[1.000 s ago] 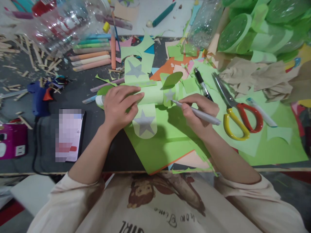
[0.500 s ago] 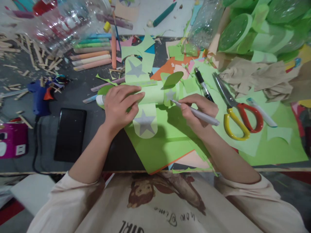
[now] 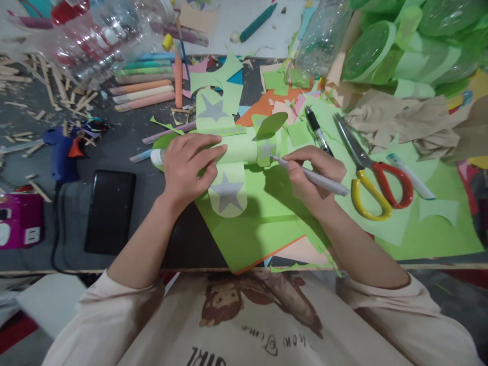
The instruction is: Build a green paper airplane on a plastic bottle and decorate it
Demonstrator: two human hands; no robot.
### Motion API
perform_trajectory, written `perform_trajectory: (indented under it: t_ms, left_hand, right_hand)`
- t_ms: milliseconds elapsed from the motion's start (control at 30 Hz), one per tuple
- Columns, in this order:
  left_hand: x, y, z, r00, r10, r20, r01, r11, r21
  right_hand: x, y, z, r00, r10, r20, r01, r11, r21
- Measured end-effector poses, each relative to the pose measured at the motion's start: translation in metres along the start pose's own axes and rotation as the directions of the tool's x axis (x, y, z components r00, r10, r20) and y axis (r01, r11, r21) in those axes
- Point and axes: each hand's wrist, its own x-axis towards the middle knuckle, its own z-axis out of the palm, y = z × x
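A model plane of pale green paper point(image 3: 242, 147) lies on its side, left to right, with a grey star on each wing and a white cap at its left end. My left hand point(image 3: 192, 165) is wrapped over its body and steadies it. In my right hand point(image 3: 316, 175) is a grey marker point(image 3: 324, 181), pinched between thumb and fingers. Its tip points at the small grey star point(image 3: 267, 149) on the tail piece, at or very near its lower right edge; contact is hard to tell. Beneath the plane is a green paper sheet point(image 3: 278, 203).
Scissors point(image 3: 364, 165) and a black pen point(image 3: 318, 129) lie to the right. At the left are a black phone-like slab point(image 3: 110, 211) and a blue glue gun point(image 3: 63, 152). Several markers point(image 3: 145, 89), plastic bottles point(image 3: 324, 35) and a green bottle model point(image 3: 415, 56) stand farther back.
My right hand and the marker have shifted slightly to the right, the tip drawing a little along the small star's edge. My left hand and the plane stay put.
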Motion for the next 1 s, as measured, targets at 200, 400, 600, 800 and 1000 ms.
perform_trajectory:
  t_ms: [200, 400, 600, 800, 1000]
  left_hand:
    - [-0.0003, -0.0012, 0.0004, 0.996, 0.063, -0.059, -0.066, 0.996, -0.062]
    - [0.0025, 0.0013, 0.0021, 0.987, 0.113, -0.113, -0.115, 0.993, -0.015]
    - [0.0021, -0.0002, 0.0027, 0.984, 0.126, -0.123, -0.129, 0.992, -0.016]
    - [0.0002, -0.0025, 0.0024, 0.992, 0.099, -0.081, -0.101, 0.995, -0.021]
    - [-0.0006, -0.0016, -0.0012, 0.999, 0.045, -0.018, -0.046, 0.997, -0.057]
  right_hand:
    - [0.0009, 0.0002, -0.0004, 1.0, -0.015, 0.0, 0.015, 1.0, 0.023]
    - [0.0008, 0.0008, -0.001, 1.0, -0.007, 0.012, 0.008, 1.0, -0.025]
    - [0.0, 0.0023, -0.0001, 1.0, -0.012, 0.004, 0.012, 0.999, 0.037]
    - [-0.0001, 0.0019, -0.0005, 1.0, -0.001, 0.022, 0.0, 1.0, 0.03]
    - [-0.0002, 0.0011, -0.0007, 1.0, 0.005, 0.025, -0.005, 1.0, 0.023]
